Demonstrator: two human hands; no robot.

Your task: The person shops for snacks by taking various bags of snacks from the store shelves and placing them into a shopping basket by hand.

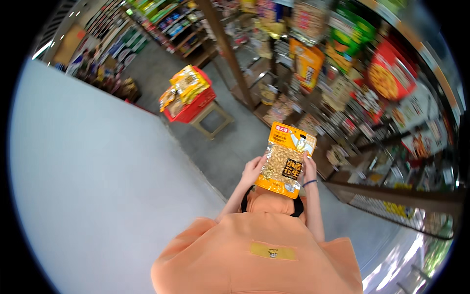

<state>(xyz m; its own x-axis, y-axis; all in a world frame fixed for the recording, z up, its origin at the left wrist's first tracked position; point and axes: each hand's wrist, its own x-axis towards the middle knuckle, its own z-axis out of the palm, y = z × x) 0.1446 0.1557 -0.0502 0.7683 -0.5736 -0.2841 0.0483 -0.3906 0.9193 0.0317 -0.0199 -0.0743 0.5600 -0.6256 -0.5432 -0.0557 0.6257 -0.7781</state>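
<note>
Both my hands grip a yellow-orange plastic bag of peanuts (281, 160) in front of my body. Through its clear middle panel the shelled nuts show, and printed writing covers the top. My left hand (254, 169) holds the bag's left edge, with the fingers hidden behind it. On the opposite edge my right hand (309, 167) has its thumb on the front; a dark band circles that wrist. The bag is tilted slightly, its front turned up towards me.
A red plastic basket (196, 109) with yellow snack bags (188, 83) stands on a beige stool (211, 119). Hanging snack packets, including a red bag (391, 71), fill the rack at right behind a brown post (229, 55). A white wall (91, 165) runs along the left.
</note>
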